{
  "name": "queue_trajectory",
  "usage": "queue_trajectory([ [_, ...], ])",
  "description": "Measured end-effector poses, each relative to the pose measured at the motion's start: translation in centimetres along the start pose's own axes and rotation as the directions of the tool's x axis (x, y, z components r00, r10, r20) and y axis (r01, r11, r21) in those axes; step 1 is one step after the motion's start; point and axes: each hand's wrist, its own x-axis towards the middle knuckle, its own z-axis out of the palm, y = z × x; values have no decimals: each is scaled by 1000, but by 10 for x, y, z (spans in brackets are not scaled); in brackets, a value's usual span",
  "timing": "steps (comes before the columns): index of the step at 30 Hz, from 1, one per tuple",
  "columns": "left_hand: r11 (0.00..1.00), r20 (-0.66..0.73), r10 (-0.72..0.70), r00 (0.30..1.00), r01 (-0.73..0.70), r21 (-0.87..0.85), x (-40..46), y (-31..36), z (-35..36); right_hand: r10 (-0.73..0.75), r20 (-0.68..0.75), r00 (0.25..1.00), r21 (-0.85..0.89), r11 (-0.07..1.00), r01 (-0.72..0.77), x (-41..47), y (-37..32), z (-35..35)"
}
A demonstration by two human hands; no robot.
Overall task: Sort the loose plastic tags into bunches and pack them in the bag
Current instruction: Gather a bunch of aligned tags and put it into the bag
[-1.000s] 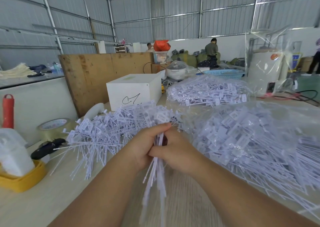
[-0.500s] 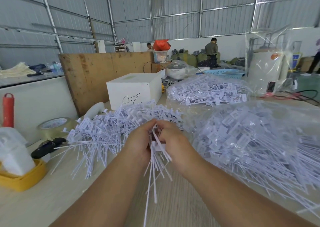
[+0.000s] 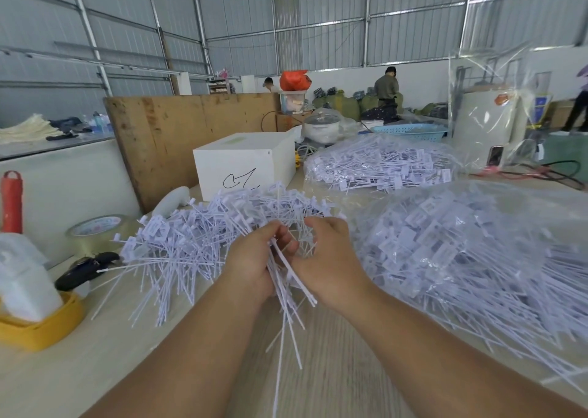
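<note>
A loose heap of white plastic tags with long thin tails lies on the table in front of me. My left hand grips a small bunch of tags whose tails hang down toward me. My right hand is close beside it, fingers curled and pinching tags at the top of the same bunch. A clear plastic bag stuffed with tags lies to the right. A second filled clear bag of tags sits behind it.
A white box stands behind the heap, with a plywood board to its left. A tape roll, a black tool and a yellow tray sit at the left. People work in the background.
My hands moved up and away from me into the heap and drew slightly apart. The bunch's tails have fanned out from a tight bundle.
</note>
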Motion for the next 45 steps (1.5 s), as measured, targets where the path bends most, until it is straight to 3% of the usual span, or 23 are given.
queue_trajectory([
  [5,999,-28,42,999,-41,28,1,4,-2,17,71,997,-29,999,-15,0,2,-2],
  [9,997,-56,73,996,-71,33,1,4,-1,91,94,991,157,982,-105,1,0,0],
  [14,985,-35,83,996,-77,153,-5,3,-1,92,-86,992,353,934,-55,6,2,-6],
  [18,943,87,103,991,-125,310,-8,-2,3,94,-284,954,348,937,11,8,-2,-14],
  [22,843,266,70,961,-200,500,-13,-9,7,145,-315,938,375,927,-17,11,0,-20],
  [27,872,383,-48,922,-149,466,-20,-7,7,160,-361,919,330,943,-35,14,3,-24],
  [32,793,299,28,954,-203,575,-20,-2,6,213,-319,924,458,888,-47,15,2,-27],
  [40,855,96,188,977,-211,475,-12,6,2,115,-493,862,412,904,115,10,-7,-33],
  [45,861,89,227,970,-242,448,-11,7,1,94,-332,938,437,897,65,8,-4,-28],
])
